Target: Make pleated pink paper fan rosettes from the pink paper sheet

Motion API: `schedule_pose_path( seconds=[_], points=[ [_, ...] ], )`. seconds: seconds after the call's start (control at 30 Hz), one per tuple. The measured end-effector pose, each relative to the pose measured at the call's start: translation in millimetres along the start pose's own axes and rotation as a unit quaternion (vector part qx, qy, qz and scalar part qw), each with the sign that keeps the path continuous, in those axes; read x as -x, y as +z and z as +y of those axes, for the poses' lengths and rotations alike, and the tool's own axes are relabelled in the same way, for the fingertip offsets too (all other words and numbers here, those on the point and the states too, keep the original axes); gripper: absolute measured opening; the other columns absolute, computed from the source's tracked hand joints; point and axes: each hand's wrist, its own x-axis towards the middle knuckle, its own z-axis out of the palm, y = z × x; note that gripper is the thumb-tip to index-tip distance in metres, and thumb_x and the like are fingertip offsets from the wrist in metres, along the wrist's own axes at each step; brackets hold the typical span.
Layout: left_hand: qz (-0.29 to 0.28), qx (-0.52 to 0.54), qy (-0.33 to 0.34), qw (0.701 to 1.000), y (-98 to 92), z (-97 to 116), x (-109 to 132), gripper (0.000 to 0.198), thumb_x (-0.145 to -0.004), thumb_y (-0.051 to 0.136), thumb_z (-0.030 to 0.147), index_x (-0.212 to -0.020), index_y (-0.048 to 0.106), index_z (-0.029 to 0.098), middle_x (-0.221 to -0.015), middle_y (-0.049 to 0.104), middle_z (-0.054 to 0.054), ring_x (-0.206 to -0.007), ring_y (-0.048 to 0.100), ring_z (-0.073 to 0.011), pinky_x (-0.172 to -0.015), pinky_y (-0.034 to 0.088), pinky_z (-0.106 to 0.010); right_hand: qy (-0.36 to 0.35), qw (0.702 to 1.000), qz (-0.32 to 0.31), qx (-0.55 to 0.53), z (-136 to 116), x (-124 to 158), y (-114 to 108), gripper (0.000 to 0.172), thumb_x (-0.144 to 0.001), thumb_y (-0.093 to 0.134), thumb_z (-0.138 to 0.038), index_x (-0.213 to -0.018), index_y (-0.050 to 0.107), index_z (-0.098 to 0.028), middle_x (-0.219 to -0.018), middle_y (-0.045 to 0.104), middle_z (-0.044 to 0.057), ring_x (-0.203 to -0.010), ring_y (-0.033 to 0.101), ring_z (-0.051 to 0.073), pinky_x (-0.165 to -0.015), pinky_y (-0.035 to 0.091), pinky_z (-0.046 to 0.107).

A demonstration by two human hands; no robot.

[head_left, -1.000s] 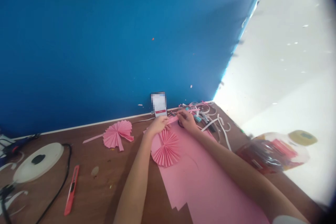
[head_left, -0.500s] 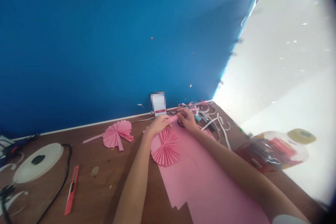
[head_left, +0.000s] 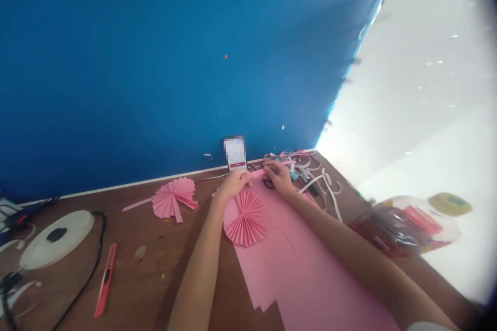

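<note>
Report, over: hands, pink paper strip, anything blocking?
Left hand and right hand holding narrow pink paper strip. Strip runs between them. Round pleated pink paper fan close by, apparently not blocking.

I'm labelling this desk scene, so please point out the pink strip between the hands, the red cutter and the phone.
Pink strip (head_left: 258, 172), head view: uncovered stretch between the two grips.
Red cutter (head_left: 104, 284), head view: body, near its middle.
Phone (head_left: 236, 156), head view: on its screen.
</note>
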Motion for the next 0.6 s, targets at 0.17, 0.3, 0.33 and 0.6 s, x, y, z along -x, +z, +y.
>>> schedule_pose_path(
  seconds=[0.17, 0.3, 0.33, 0.6],
  points=[
    [-0.001, -0.016, 0.001, 1.0, -3.9, -3.1, 0.4, 0.034, -0.086, 0.044, 0.04, -0.07, 0.06, 0.015, -0.066, 0.068, -0.005, -0.059, 0.06, -0.0136, -0.061, 0.043, -0.024, 0.013, 1.0, 0.02, -0.007, -3.0, 0.2, 0.3, 0.026, -0.078, 0.062, -0.042, -0.09, 0.06, -0.019, -0.059, 0.059, -0.002, -0.05, 0.053, 0.012, -0.05, 0.043, 0.025],
    [0.026, -0.047, -0.001, 0.999, -4.1, -4.4, -1.2, 0.036, -0.085, 0.045, 0.042, -0.068, 0.06, 0.015, -0.062, 0.066, -0.004, -0.056, 0.059, -0.0132, -0.059, 0.042, -0.024, 0.014, 0.999, 0.029, -0.012, -2.8, -0.8, 0.3, 0.026, -0.078, 0.062, -0.042, -0.088, 0.059, -0.019, -0.059, 0.058, -0.002, -0.049, 0.052, 0.011, -0.05, 0.043, 0.025],
    [0.026, -0.045, -0.001, 0.999, -4.1, -4.2, -1.5, 0.036, -0.085, 0.045, 0.042, -0.068, 0.06, 0.015, -0.063, 0.067, -0.005, -0.056, 0.059, -0.0134, -0.059, 0.042, -0.024, 0.013, 0.999, 0.031, -0.012, -2.1, -1.0, 0.1, 0.025, -0.078, 0.062, -0.041, -0.088, 0.059, -0.019, -0.059, 0.058, -0.002, -0.049, 0.052, 0.011, -0.05, 0.043, 0.025],
    [-0.01, 0.012, -0.022, 1.0, -2.4, -5.7, 0.2, 0.031, -0.086, 0.044, 0.038, -0.076, 0.06, 0.014, -0.077, 0.069, -0.007, -0.062, 0.062, -0.0145, -0.056, 0.044, -0.023, 0.005, 0.999, 0.051, 0.011, 1.9, -1.4, -3.9, 0.03, -0.081, 0.057, -0.047, -0.094, 0.057, -0.02, -0.062, 0.058, -0.001, -0.052, 0.053, 0.013, -0.052, 0.045, 0.027]
  ],
)
